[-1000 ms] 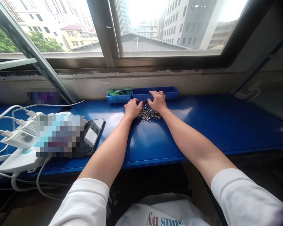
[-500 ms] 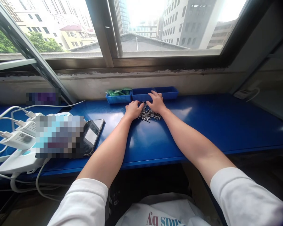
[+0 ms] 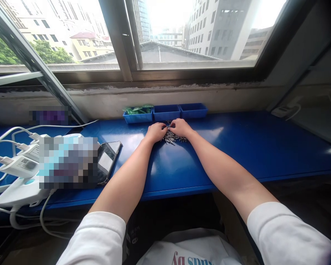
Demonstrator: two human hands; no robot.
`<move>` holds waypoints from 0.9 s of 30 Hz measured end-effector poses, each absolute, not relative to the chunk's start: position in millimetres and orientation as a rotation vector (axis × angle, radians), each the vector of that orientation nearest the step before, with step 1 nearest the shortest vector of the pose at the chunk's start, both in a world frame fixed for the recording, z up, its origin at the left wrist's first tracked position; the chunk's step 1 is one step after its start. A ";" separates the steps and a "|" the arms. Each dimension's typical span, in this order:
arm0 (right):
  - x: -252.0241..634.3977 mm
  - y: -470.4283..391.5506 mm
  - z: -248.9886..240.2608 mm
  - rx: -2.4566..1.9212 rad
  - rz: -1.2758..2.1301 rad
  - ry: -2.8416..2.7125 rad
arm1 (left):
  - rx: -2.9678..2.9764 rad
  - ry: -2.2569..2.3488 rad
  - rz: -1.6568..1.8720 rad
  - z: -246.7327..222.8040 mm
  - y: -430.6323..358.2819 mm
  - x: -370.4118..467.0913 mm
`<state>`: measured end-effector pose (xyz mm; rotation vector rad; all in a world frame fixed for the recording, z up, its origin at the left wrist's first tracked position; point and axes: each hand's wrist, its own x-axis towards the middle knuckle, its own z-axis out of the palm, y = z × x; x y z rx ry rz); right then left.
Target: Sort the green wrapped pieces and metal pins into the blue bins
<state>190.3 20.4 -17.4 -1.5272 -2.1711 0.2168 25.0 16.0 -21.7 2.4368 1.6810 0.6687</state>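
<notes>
A pile of thin, dark, shiny metal pieces (image 3: 170,138), perhaps screws or pins, lies on the blue tabletop. At the pile's left side is my left hand (image 3: 156,131), fingers curled and thumb bent in toward the pieces. From the right, my right hand (image 3: 181,128) reaches over the pile with its fingers bent down and closed, tips close to the left thumb. What either hand pinches is hidden. Just behind the hands stand three joined blue bins: the left bin (image 3: 138,117) has green packets (image 3: 139,109) in it, beside the middle bin (image 3: 167,113) and right bin (image 3: 193,110).
A smartphone (image 3: 108,162) lies left of my left forearm, beside a blurred-out item (image 3: 67,162). Farther left is a white power strip (image 3: 19,191) with chargers and cables. A metal frame post (image 3: 48,75) slants at the left. The window wall (image 3: 105,97) bounds the back.
My right hand has come down from the bins' front edge to the pile, its raised fingers now bent in. My left hand has barely moved.
</notes>
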 end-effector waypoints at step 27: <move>185.5 19.2 -0.3 -0.989 0.878 -1.346 | 2.440 1.397 1.082 -9.5 0.0 33.8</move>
